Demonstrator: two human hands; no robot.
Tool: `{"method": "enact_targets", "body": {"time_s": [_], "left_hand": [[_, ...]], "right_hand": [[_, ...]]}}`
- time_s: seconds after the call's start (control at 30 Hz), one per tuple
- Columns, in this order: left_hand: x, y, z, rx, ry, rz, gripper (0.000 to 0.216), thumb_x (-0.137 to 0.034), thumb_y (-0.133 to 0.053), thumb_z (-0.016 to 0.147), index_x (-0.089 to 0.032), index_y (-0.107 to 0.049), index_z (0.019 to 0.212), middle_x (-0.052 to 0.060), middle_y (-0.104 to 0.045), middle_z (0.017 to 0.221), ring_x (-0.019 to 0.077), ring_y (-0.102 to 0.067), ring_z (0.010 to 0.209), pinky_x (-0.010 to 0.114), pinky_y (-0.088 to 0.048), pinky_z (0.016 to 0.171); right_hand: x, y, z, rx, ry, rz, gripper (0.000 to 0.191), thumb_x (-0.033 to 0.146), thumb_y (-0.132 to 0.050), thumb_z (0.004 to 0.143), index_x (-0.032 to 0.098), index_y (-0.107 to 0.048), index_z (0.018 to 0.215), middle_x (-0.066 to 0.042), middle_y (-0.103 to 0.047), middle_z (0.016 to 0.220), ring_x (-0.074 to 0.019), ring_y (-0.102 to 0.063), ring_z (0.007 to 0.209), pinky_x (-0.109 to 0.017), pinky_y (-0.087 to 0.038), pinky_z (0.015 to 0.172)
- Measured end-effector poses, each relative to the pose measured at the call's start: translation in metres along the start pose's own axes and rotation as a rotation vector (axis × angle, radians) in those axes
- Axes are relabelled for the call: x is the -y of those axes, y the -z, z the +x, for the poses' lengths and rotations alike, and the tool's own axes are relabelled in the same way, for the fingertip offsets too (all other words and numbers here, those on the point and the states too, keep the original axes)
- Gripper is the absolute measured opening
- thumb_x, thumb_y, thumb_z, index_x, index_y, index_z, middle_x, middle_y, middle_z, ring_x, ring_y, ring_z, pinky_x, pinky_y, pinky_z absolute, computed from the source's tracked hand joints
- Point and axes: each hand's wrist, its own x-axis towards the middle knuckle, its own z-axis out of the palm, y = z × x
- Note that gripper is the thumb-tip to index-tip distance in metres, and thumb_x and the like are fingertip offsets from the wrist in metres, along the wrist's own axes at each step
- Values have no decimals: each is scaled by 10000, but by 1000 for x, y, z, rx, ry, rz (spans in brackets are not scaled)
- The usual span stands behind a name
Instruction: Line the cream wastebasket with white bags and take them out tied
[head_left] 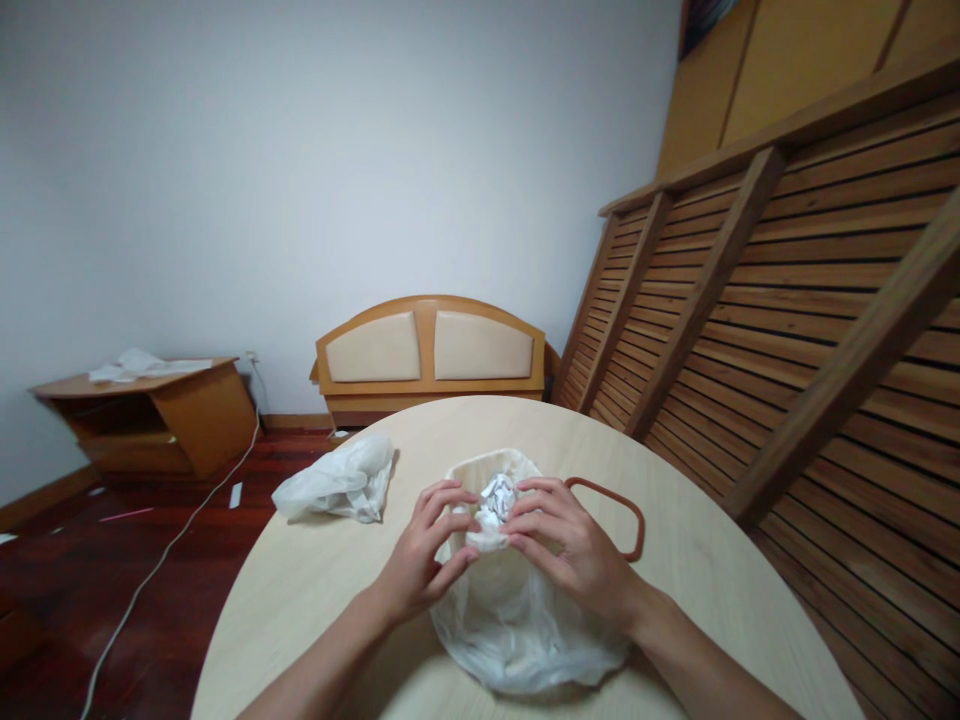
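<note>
A ball of crumpled white paper (498, 496) is gripped between the fingertips of both my hands. My left hand (435, 545) closes on it from the left, fingers curved. From the right, my right hand (574, 535) presses on it in the same way. Below the paper sits a pale container lined with a thin white plastic bag (525, 625), its mouth under my hands. How far the paper lies inside that mouth I cannot tell. Beside my right hand, a brown rounded ring (641, 515) rests on the table, partly hidden by the hand.
The round light wooden table (712, 590) carries another crumpled white plastic bag (341, 480) at its left edge. A slatted wooden frame (750, 330) leans close on the right. A headboard (427, 360), a low cabinet (172, 430) and a white cable (172, 545) are beyond the table.
</note>
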Motion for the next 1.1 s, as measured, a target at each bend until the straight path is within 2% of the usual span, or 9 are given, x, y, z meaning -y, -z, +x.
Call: {"method": "enact_targets", "body": {"time_s": [0.2, 0.37, 0.43, 0.5, 0.63, 0.7, 0.87, 1.0, 1.1], "left_hand": [[9, 1, -2, -12, -21, 18, 249, -296, -535, 979, -239, -586, 1217, 122, -594, 1299, 289, -483, 1302, 475, -422, 1083], [-8, -5, 2, -63, -32, 52, 376, -334, -538, 977, -242, -543, 1342, 130, -550, 1362, 301, -431, 1343, 491, -406, 1101], [-16, -8, 5, -46, -34, 84, 327, -267, -560, 969, -250, -576, 1295, 115, -586, 1308, 284, -452, 1318, 470, -425, 1086], [-19, -10, 7, -45, -17, 99, 219, -191, -575, 952, -237, -616, 1162, 98, -632, 1206, 264, -491, 1267, 443, -449, 1061], [-19, -6, 9, -62, 12, 84, 116, -130, -570, 915, -213, -587, 994, 93, -659, 1143, 258, -532, 1222, 429, -476, 1030], [-20, -4, 11, -70, 14, 77, 113, -145, -575, 899, -211, -584, 991, 101, -657, 1162, 268, -540, 1218, 445, -479, 1027], [-33, -10, 18, -76, 2, 144, 281, -208, -640, 892, -226, -602, 1170, 104, -658, 1184, 281, -560, 1192, 483, -469, 1027], [-36, -15, 20, -63, -22, 172, 140, -136, -598, 923, -216, -605, 1037, 72, -687, 1052, 245, -586, 1127, 443, -477, 1014], [-29, -12, 18, -28, -18, 150, 135, -108, -555, 934, -199, -584, 1030, 89, -675, 1095, 238, -564, 1166, 420, -477, 1028]], "right_hand": [[-11, 0, -5, 13, 24, -19, 156, 194, -614, 962, 253, -703, 1076, -31, -769, 993, -262, -610, 1171, -467, -536, 981], [-8, -6, -8, -22, 4, -66, 147, 192, -651, 933, 242, -692, 1065, -46, -763, 999, -271, -628, 1144, -470, -546, 960], [-7, -7, -8, -11, 19, -79, 152, 186, -656, 931, 236, -684, 1072, -42, -764, 999, -266, -628, 1147, -459, -545, 960], [-8, -6, -9, 1, 53, -82, 159, 197, -654, 940, 229, -674, 1094, -36, -768, 995, -259, -628, 1146, -449, -541, 963], [-16, 2, -11, -3, 83, -61, 112, 237, -651, 955, 214, -675, 1062, -38, -760, 944, -254, -622, 1139, -435, -532, 966], [-19, 4, -11, 12, 83, -50, 63, 244, -649, 958, 211, -677, 1004, -36, -750, 911, -255, -615, 1138, -434, -524, 974], [-16, 2, -9, 6, 69, -23, 61, 264, -655, 957, 207, -663, 937, -35, -730, 882, -255, -603, 1135, -439, -505, 999], [-15, 5, -9, 40, 92, 5, 53, 254, -662, 952, 201, -663, 951, -40, -722, 933, -239, -594, 1138, -436, -479, 1045], [-20, 11, -11, 61, 102, 1, 62, 262, -658, 955, 204, -662, 974, -50, -718, 995, -241, -566, 1190, -442, -460, 1070]]}}
